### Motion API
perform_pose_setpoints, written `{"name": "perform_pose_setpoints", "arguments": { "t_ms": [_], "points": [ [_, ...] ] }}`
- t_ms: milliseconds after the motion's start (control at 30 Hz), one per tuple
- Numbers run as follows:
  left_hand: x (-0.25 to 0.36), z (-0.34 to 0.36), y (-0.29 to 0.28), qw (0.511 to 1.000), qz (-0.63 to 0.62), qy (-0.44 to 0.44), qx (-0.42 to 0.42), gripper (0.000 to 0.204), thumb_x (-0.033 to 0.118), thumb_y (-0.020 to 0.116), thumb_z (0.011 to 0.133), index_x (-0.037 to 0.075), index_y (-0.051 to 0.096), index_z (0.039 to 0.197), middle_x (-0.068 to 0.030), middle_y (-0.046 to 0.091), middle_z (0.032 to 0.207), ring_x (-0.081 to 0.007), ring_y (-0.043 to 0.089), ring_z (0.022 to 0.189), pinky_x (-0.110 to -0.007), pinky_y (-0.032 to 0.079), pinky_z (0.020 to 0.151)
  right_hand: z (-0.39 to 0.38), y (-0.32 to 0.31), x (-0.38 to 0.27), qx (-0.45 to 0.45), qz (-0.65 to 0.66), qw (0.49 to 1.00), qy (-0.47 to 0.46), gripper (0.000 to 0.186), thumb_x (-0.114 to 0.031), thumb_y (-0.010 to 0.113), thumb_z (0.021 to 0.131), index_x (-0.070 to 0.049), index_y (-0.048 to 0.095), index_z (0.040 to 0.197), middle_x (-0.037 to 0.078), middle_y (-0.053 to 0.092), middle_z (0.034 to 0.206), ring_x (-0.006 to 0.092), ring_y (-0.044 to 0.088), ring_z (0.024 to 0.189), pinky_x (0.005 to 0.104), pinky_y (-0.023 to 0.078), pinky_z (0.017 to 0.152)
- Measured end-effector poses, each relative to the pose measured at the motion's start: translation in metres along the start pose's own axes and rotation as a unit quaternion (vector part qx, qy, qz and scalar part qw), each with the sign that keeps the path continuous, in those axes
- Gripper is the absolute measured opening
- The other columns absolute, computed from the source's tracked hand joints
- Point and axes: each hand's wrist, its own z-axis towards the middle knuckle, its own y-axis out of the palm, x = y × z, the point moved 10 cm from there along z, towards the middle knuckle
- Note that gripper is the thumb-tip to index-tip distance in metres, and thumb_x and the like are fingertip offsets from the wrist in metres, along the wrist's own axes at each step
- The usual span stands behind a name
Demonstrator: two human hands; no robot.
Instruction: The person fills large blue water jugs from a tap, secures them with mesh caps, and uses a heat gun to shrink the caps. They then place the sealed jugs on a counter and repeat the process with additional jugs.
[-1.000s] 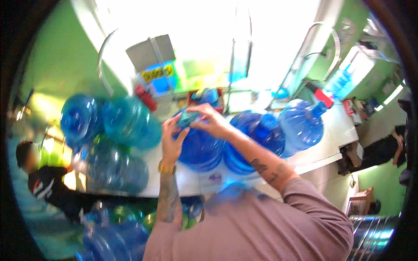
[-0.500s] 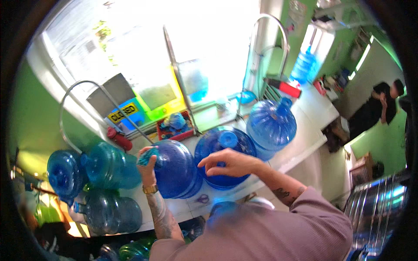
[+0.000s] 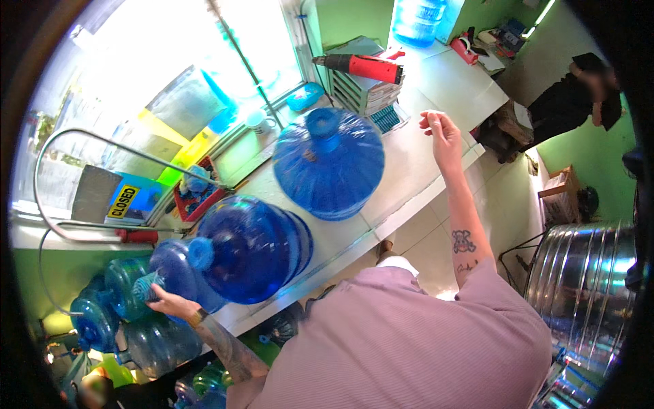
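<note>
My left hand is closed around a teal striped piece at the neck of a blue water jug. I cannot tell whether this piece is a cap or a wrapping. Beside that jug leans a darker blue jug with a light blue cap. A third capped jug stands farther along the counter. My right hand is raised over the counter's right part, fingers loosely bent and nothing visible in them. Nearest to it, a red and black heat gun lies on a file rack.
The white tiled counter runs along a bright window. A red basket and a white mug sit by the sill. Several empty jugs lie at the lower left. A person in black is at the far right, near a steel tank.
My view has swung to the right. My right hand has left the jugs and reached out right, toward the heat gun's side. My left hand stays at the jug's neck.
</note>
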Motion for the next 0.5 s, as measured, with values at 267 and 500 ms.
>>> {"name": "perform_pose_setpoints", "arguments": {
  "t_ms": [267,500],
  "points": [
    [0.062,-0.138,0.103,0.924,-0.318,-0.165,-0.137,0.065,0.058,0.037,0.104,0.001,0.060,0.123,-0.0090,0.064,0.120,-0.0220,0.057,0.113,-0.039,0.039,0.106,0.088,0.059,0.268,-0.220,-0.339,0.914,0.015,0.028,-0.032,0.066,0.090,-0.013,0.073,0.111,0.015,0.064,0.124,0.0316,0.060,0.114,0.0458,0.050,0.093],
    [0.056,-0.136,0.079,0.980,-0.174,-0.093,-0.012,0.075,0.053,0.040,0.104,0.000,0.024,0.154,-0.0122,0.028,0.159,-0.0218,0.030,0.143,-0.037,0.017,0.121,0.119,0.103,0.428,-0.330,-0.497,0.803,0.003,0.042,-0.035,0.069,0.086,-0.017,0.063,0.123,0.016,0.058,0.132,0.0374,0.056,0.117,0.0487,0.049,0.096]
  ]
}}
